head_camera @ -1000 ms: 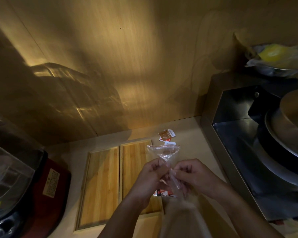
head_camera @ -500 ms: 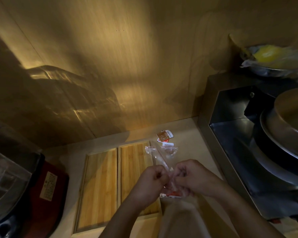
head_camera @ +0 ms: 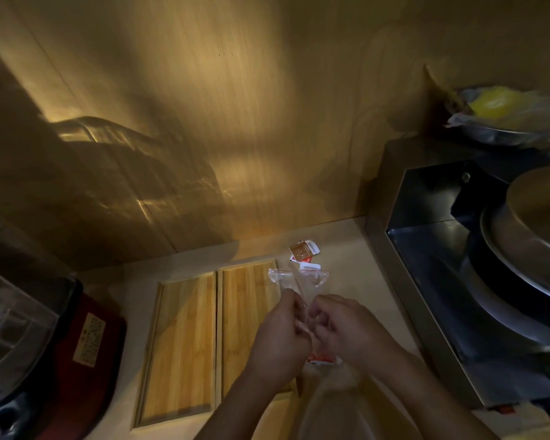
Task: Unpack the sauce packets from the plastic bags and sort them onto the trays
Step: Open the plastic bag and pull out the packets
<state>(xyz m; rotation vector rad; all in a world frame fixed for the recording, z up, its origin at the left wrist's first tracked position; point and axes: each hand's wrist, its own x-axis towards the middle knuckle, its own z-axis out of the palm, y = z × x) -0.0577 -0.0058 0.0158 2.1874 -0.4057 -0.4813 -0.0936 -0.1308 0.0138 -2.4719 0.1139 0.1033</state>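
Both hands are meeting over the tabletop [head_camera: 356, 249]: the left hand [head_camera: 280, 341] and the right hand [head_camera: 346, 331] are each pinching one clear plastic bag [head_camera: 299, 277] between closed fingers, its zip top standing above them. One red packet [head_camera: 321, 360] is showing below the hands. Two wooden trays [head_camera: 185, 344] are lying side by side, touching. Three or so loose packets [head_camera: 304, 254] are lying just beyond them.

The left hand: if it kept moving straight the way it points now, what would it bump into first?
Probably the right hand. The left hand points at it, with only the clear plastic bag pinched between them. Depth is hard to judge here.
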